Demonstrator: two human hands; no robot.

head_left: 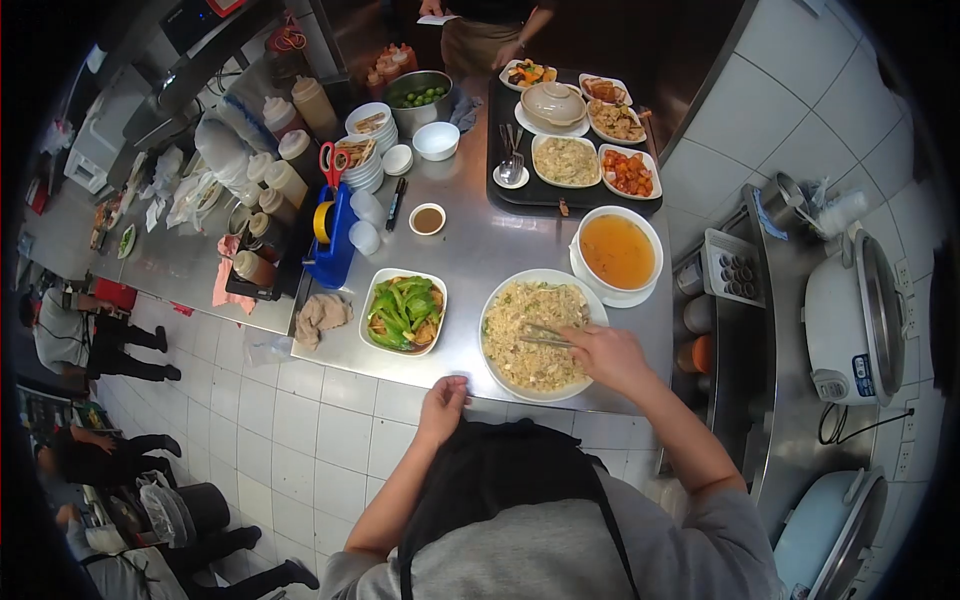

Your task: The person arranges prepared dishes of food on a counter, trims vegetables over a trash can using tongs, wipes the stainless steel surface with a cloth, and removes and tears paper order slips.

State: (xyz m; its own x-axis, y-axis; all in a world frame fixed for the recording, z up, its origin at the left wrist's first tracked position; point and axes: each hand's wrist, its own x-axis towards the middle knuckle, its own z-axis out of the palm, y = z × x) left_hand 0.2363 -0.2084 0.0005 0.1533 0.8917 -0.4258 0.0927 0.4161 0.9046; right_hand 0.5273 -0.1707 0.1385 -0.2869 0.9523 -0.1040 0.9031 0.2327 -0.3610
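Note:
My right hand is closed on a metal utensil, whose end lies over the fried rice on a round white plate. My left hand is by the front edge of the steel counter, fingers curled; whether it holds anything is too small to tell. Left of the rice stands a square white bowl of green vegetables. Behind the rice, to the right, a white bowl of orange soup rests on a saucer.
A black tray with several dishes and a lidded pot stands at the back. Tape dispenser, sauce bottles, stacked bowls and a cloth are left. A person stands behind the counter; others are at far left.

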